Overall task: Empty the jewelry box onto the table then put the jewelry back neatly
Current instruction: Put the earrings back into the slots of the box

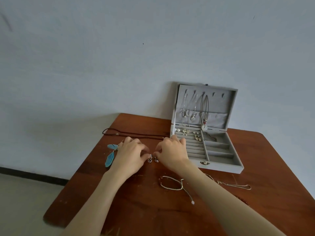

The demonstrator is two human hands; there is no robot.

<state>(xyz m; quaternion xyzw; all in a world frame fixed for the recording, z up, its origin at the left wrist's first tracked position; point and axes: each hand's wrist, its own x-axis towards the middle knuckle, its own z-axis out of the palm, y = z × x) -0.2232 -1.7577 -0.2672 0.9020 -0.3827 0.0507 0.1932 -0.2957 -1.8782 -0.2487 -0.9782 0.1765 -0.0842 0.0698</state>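
The grey jewelry box (219, 165) stands open at the back right of the brown table (139, 206). Three necklaces (194, 109) hang inside its lid, and small earrings (185, 131) sit in its ring rows. My left hand (131, 155) and my right hand (172, 154) meet left of the box, each pinching one of two small dark drop earrings (152, 159) just above the table. Blue feather earrings (110, 155) lie left of my left hand. A braided bracelet (171, 183) lies under my right forearm, with a thin chain (237, 184) to its right.
A long dark cord necklace (136, 133) stretches across the table's far side behind my hands. The table stands against a pale wall (119, 57). Its left edge drops to a light floor (25, 201).
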